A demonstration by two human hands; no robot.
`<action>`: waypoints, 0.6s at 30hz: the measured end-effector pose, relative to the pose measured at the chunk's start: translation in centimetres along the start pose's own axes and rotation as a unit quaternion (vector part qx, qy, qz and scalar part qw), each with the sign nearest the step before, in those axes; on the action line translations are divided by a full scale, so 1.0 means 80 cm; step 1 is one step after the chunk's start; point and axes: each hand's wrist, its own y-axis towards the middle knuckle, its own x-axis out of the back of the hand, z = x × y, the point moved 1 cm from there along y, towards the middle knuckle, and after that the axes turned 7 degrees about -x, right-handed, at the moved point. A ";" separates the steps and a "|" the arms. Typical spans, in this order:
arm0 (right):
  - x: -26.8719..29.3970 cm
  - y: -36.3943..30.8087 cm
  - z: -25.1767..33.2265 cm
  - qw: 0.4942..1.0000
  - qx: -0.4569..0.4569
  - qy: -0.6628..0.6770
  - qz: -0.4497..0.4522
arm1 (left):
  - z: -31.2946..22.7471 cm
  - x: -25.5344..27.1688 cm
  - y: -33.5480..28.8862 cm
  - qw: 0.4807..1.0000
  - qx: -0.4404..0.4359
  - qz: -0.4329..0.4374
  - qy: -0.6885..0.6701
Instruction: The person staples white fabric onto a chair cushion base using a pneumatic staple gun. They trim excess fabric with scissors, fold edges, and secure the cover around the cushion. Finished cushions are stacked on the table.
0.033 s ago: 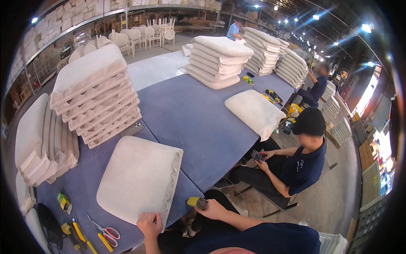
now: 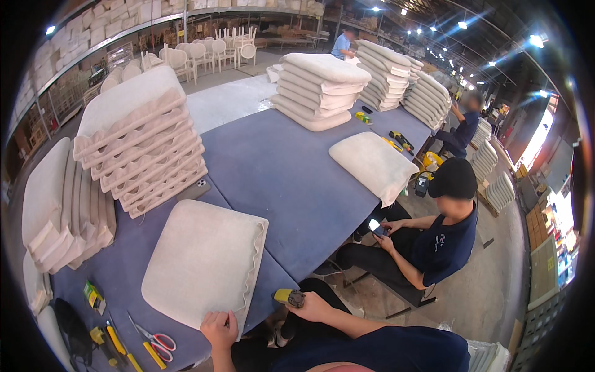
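Note:
A pale cream seat cushion (image 2: 198, 260) with a loose, wavy cloth edge along its right side lies flat on the blue-grey table (image 2: 273, 180) before me. At its near edge, my left hand (image 2: 218, 328) is closed, its curled fingers gripping the cushion's border. My right hand (image 2: 313, 307) is wrapped round a compact yellow-and-black hand tool (image 2: 288, 297) by the table's edge, right of the cushion. The tool's exact kind is unclear, as my hand covers part of it. Red-and-white-handled scissors (image 2: 162, 346) and yellow-handled tools (image 2: 116, 341) lie left of my left hand.
Stacked cushions (image 2: 145, 149) stand at the left, with more stacks (image 2: 319, 93) farther back. A phone (image 2: 194, 188) lies beyond my cushion. To the right sits a co-worker (image 2: 449, 229) holding a phone (image 2: 377, 229), near another cushion (image 2: 372, 162). A small green-and-yellow box (image 2: 94, 296) stands near left.
The seated co-worker's phone has shifted slightly and its screen now shines bright white. My hands, the tool and the cushion stay practically where they were.

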 end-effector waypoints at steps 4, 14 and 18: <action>0.000 0.001 0.001 1.000 -0.006 0.007 0.009 | 0.001 0.000 -0.001 1.000 0.002 -0.003 -0.008; -0.001 0.001 -0.001 1.000 -0.007 0.008 0.013 | 0.003 -0.003 -0.002 1.000 0.000 -0.003 -0.001; 0.002 0.000 0.002 1.000 -0.015 0.003 0.015 | 0.000 -0.003 -0.001 1.000 0.004 0.001 0.000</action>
